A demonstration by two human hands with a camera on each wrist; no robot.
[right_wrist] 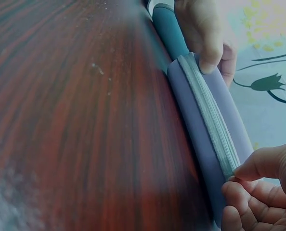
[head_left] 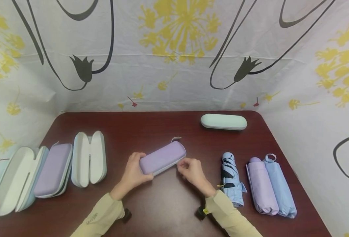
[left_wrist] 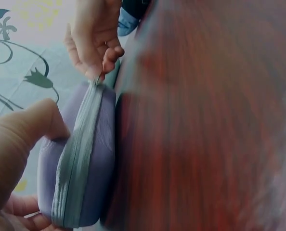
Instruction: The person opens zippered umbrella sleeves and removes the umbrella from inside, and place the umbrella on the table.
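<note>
A purple hard zip case (head_left: 163,158) lies at a slant mid-table, its pale zipper (left_wrist: 78,159) closed along the side facing the wrists. My left hand (head_left: 134,171) grips its left end, thumb on the near side and fingers around the far side. At the right end, my right hand (head_left: 194,172) pinches the zipper pull between thumb and forefinger, the pull itself mostly hidden by the fingertips. A small strap loop (head_left: 175,138) sticks up at the case's far right corner.
Left stand two open cases with white insides (head_left: 89,159), (head_left: 12,181) and another purple case (head_left: 54,169). A mint case (head_left: 224,121) lies at the back right. To the right are a patterned blue folded umbrella (head_left: 232,181), a lilac one (head_left: 261,186) and a plain blue one (head_left: 281,187).
</note>
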